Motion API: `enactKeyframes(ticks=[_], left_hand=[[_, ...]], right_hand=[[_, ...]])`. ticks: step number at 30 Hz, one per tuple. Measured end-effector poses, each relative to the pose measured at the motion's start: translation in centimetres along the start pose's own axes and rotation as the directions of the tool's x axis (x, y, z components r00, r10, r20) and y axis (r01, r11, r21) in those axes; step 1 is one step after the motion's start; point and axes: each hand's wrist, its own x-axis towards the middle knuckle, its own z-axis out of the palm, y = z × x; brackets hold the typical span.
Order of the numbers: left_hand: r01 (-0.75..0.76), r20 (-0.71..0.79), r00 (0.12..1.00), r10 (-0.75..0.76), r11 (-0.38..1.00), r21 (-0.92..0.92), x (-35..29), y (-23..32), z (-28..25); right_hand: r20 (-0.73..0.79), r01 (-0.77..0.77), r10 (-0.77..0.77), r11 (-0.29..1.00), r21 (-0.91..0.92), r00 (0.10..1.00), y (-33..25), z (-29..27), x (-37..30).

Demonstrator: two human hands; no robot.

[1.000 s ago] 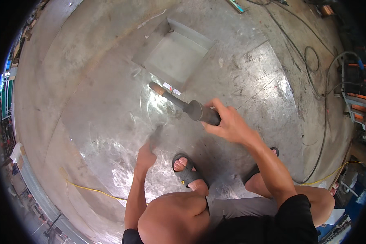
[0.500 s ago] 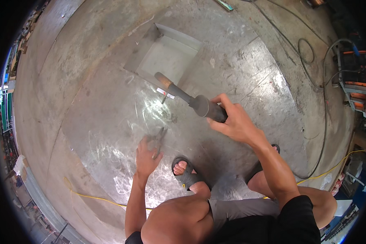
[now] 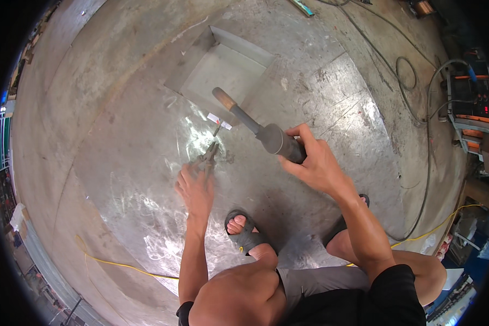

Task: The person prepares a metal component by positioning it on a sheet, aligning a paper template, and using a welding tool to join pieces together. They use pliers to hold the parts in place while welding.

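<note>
Pliers [image 3: 213, 149] held in left fingers [image 3: 186, 175], tool [image 3: 270, 137] clutched in right fingers [image 3: 300, 131], so I'd steady both near that rod [image 3: 218, 129].

Gap between left hand [image 3: 195, 190] and dark tool [image 3: 280, 142], tray walls [image 3: 244, 44] ahead

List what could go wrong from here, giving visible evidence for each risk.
Bare toes in an open sandal: the tool in the right hand could bruise them if dropped.
The left hand is ungloved on the pliers: a slip might pinch a finger.
The cable loops on the floor: it could trip someone.
</note>
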Motion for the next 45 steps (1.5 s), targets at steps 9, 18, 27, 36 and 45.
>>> enactKeyframes(ticks=[9, 18, 27, 36, 45], left_hand=[[0.213, 0.274, 0.945, -0.179, 0.972, -0.101, -0.4, 2.3, -1.2], [0.077, 0.017, 0.997, -0.075, 0.962, -0.261, 0.4, 0.3, 0.5], [0.076, -0.015, 0.996, -0.083, 0.962, -0.261, 1.1, -0.3, 1.9], [0.131, -0.003, 0.991, -0.135, 0.968, -0.215, 1.6, 0.5, 2.1], [0.221, 0.1, 0.971, -0.219, 0.975, -0.012, 1.8, 1.8, 0.7]], right_hand=[[-0.007, -0.032, 0.031, 0.999, -0.022, 0.999, 0.5, 0.2, -0.2], [0.036, -0.063, 0.064, 0.997, -0.042, 0.997, 0.0, 0.5, -0.1], [0.015, -0.025, 0.027, 0.995, -0.101, 1.0, 0.4, 0.8, 0.1], [0.003, -0.046, 0.046, 0.997, -0.063, 0.999, 1.0, 1.1, 0.0], [0.005, -0.064, 0.064, 0.994, -0.086, 0.998, 1.2, 0.9, 0.1]])
